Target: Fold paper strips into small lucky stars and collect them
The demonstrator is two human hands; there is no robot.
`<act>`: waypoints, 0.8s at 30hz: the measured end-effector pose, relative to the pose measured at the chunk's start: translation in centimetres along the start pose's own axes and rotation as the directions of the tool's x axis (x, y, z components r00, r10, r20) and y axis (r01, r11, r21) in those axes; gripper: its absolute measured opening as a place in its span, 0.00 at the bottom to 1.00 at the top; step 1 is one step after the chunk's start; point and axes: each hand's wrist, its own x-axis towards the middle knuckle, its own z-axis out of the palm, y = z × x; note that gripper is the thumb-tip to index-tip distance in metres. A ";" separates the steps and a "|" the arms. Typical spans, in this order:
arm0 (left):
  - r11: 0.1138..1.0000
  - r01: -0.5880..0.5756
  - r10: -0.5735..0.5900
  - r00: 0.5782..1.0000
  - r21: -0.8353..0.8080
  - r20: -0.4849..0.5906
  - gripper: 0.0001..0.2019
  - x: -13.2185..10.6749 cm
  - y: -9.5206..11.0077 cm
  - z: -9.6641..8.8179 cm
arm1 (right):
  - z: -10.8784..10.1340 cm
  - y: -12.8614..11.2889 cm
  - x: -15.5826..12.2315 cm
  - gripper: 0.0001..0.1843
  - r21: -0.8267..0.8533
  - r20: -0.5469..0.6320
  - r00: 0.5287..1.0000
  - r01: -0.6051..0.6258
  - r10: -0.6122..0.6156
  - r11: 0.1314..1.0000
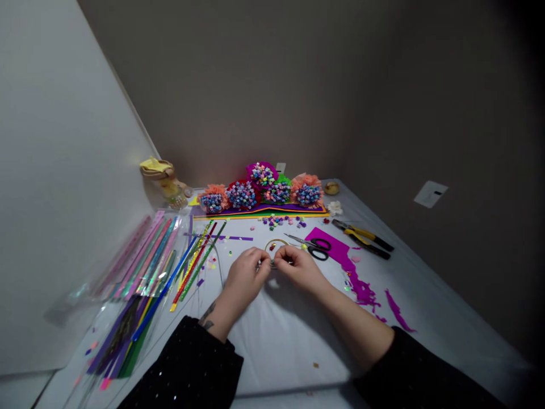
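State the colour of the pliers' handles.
Yellow and black; the pliers show best in the head view.

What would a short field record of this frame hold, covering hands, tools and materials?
Left hand: pinched; anything held too small to tell
Right hand: pinched likewise, close beside the left
Beyond hands: thin curved band
Tools: scissors, pliers
Left side: packaged strips, loose glittery strips
Right side: magenta sheet
Back: five flower-like bundles
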 end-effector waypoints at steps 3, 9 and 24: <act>0.997 -0.004 0.008 0.999 0.073 -0.049 0.06 0.0 -0.1 -0.2 | 0.1 0.2 0.0 0.08 -0.009 0.021 1.000 -0.007 0.007 1.000; 0.972 -0.093 0.147 0.958 0.217 -0.245 0.04 -0.3 0.2 -0.4 | 0.2 0.0 -0.3 0.06 -0.086 -0.082 0.995 0.046 -0.054 0.995; 0.989 -0.095 0.109 0.986 0.115 -0.129 0.05 -0.1 0.0 0.0 | 0.3 0.0 -0.6 0.05 -0.207 -0.082 0.978 0.174 -0.194 0.963</act>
